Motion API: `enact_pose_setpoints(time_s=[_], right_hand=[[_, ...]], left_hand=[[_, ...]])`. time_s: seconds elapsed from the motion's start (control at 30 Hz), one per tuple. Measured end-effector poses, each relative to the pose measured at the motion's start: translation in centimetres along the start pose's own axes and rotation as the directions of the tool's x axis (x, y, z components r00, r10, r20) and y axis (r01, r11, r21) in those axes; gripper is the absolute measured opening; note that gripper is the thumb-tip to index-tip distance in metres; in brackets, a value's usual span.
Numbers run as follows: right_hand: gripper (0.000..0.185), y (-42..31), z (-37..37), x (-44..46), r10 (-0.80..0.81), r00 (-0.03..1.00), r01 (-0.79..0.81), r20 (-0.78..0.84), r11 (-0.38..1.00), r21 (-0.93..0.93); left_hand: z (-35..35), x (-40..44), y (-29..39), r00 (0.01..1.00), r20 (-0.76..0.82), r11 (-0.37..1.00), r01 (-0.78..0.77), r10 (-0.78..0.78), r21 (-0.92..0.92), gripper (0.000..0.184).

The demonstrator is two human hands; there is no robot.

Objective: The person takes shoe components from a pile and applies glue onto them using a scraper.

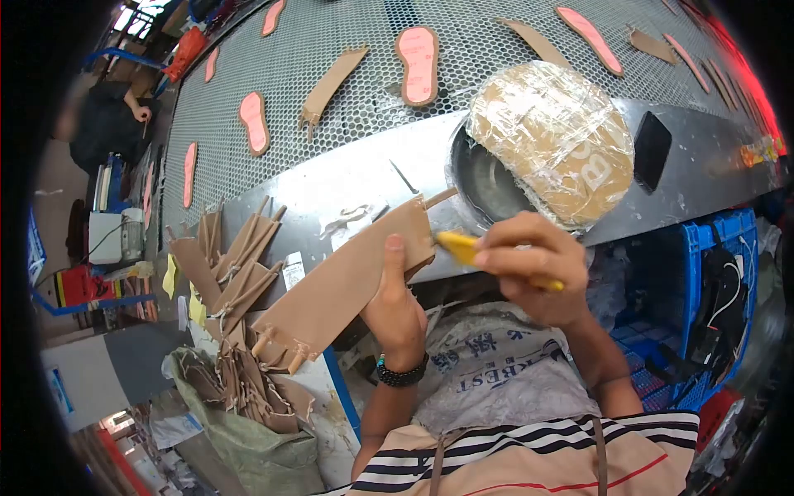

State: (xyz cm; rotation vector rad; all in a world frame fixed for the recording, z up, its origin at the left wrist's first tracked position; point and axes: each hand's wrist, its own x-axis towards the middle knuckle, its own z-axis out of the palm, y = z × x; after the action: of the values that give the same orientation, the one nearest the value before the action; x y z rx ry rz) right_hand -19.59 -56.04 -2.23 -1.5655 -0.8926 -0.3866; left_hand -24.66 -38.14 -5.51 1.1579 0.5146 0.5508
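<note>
A wide tan strap piece (343, 277) with short cord-like ends is held up in my left hand (399, 310), its thumb flat on the front face. My right hand (538, 264) grips a yellow-handled tool (459, 246), whose tip is at the strap's right edge. Just behind my right hand stands a metal bowl (496, 183), partly covered by a round cardboard piece (562, 136) wrapped in clear film. More tan strap pieces (240, 273) lie in a heap on the left, some over a green sack (240, 442).
On the mesh conveyor (364, 124) lie pink-topped insoles (418, 66) and tan straps (331, 87). A black phone (652, 151) rests right of the bowl. A blue crate (715, 306) stands at the right. Another person (112, 124) is at the far left.
</note>
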Motion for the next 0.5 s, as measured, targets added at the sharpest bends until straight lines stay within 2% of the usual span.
enact_pose_setpoints(time_s=[0.1, 0.17, 0.23, 0.27, 0.37, 0.5], right_hand=[[0.037, -0.1, -0.3, -0.2, 0.014, 0.985, -0.046, -0.175, 0.983, -0.178], [0.035, -0.3, 0.2, 0.4, -0.03, 0.978, 0.007, -0.205, 0.994, -0.113], [0.034, -0.7, 1.7, 2.0, -0.098, 0.977, 0.088, -0.192, 0.994, -0.06], [0.031, -0.4, 1.9, 2.0, -0.052, 0.99, 0.039, -0.128, 0.994, -0.103], [0.028, 0.3, 1.2, 2.0, 0.075, 0.989, -0.1, -0.128, 0.974, -0.202], [0.018, -0.6, 0.2, 1.1, 0.14, 0.919, -0.221, -0.369, 0.957, -0.189]], left_hand=[[-0.5, 0.0, -0.1, 1.0, 0.006, 1.0, -0.003, 0.003, 0.023, 0.033], [-0.3, -0.2, 0.1, 1.0, 0.009, 0.999, -0.019, 0.019, 0.045, 0.033], [-0.4, -0.7, 1.4, 0.998, 0.06, 0.999, 0.034, -0.033, -0.027, 0.033], [-0.4, -0.9, 1.9, 0.995, 0.087, 0.996, 0.061, -0.056, -0.06, 0.033], [-0.9, -0.5, 2.8, 0.997, 0.05, 0.997, 0.053, -0.05, -0.047, 0.031], [-2.5, 3.2, 4.1, 0.964, 0.221, 0.987, 0.159, -0.148, -0.034, 0.025]])
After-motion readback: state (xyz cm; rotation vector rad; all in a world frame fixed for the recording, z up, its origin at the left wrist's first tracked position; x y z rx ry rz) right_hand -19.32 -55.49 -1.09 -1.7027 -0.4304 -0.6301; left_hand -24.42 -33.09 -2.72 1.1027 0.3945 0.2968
